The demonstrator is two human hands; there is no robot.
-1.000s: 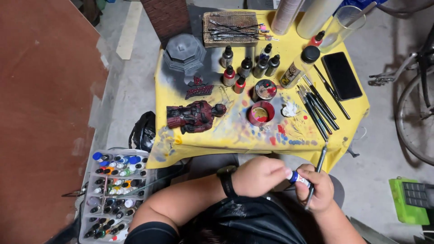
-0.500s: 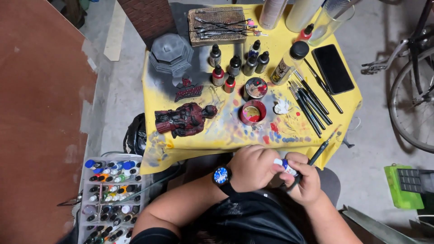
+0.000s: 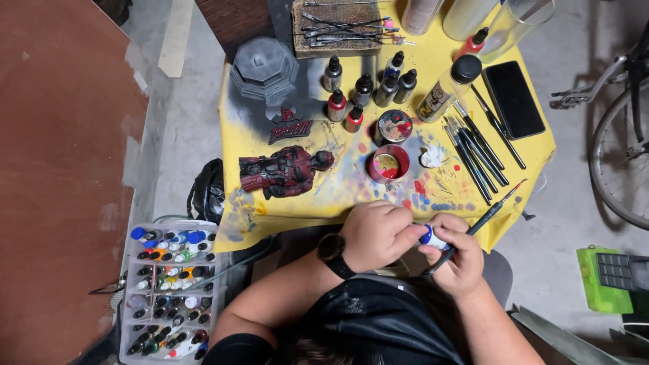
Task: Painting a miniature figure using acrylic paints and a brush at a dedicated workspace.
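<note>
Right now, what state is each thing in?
Left hand: fingers on the blue cap.
Right hand: holds small paint bottle and brush.
Red figure: lying on its side.
Red cup: open.
Phone: screen dark.
Dropper bottles: upright, capped.

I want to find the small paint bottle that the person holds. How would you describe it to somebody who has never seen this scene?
Start at the yellow table, then go down to its near edge, where both hands meet. The small bottle sits in the right hand, with the left hand at its cap. Unlike the dark bottles standing on the table, it is white with a blue cap.
</note>
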